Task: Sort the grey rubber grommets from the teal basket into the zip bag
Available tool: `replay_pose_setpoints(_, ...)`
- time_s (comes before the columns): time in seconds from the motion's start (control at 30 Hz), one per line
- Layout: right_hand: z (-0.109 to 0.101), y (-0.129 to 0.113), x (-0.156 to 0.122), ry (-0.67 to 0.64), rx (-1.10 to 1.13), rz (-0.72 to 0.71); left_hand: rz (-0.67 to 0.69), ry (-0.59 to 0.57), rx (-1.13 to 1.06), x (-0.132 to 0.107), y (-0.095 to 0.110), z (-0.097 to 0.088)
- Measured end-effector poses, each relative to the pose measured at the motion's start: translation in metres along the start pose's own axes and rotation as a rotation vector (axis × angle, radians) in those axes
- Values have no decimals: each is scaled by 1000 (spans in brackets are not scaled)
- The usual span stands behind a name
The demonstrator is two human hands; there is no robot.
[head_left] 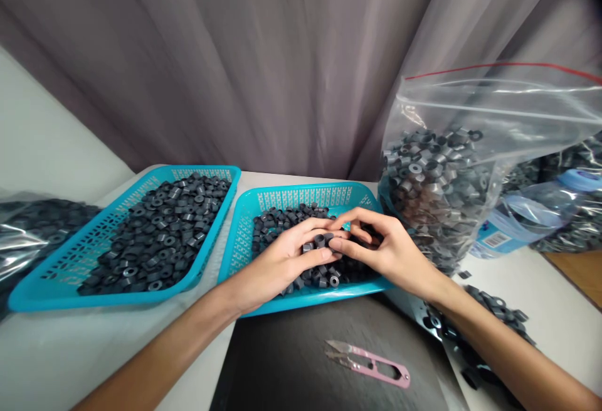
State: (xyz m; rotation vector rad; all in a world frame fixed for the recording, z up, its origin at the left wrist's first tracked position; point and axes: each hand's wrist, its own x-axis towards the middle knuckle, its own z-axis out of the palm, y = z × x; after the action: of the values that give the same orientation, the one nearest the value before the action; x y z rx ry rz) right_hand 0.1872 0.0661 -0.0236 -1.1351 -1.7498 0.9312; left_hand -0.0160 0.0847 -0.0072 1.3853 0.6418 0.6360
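Both my hands meet over the middle turquoise basket [244, 229], which holds a heap of small dark grey rings [282, 219]. My left hand [286, 257] lies on the heap with its fingers curled round a few rings at the fingertips. My right hand [388, 245] comes in from the right, thumb and fingers pinched together against the left fingertips, over the same rings. What exactly the right fingers hold is hidden.
A second turquoise basket [51, 279] of the same rings stands at the left. A clear zip bag [451, 166] full of rings stands at the right, more bags behind. Pink thread snips [371, 362] lie on a dark mat [291, 361] near me. Loose rings [489, 310] lie under my right forearm.
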Motion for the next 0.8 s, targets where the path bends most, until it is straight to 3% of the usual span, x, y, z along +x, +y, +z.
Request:
replay_pose_setpoints(0.3,0,4,1,-49,24,44,-138,41,5,-1,4,3)
replay_pose_setpoints(0.43,-2,4,2,-53,53,45,-263,16,-233,-3,0,-2)
replay_pose_setpoints(0.6,-7,4,4,-24,81,69,-283,18,-544,-1,-1,-2)
replay_pose_setpoints(0.8,-9,8,4,8,135,71,-373,70,-645,1,6,2)
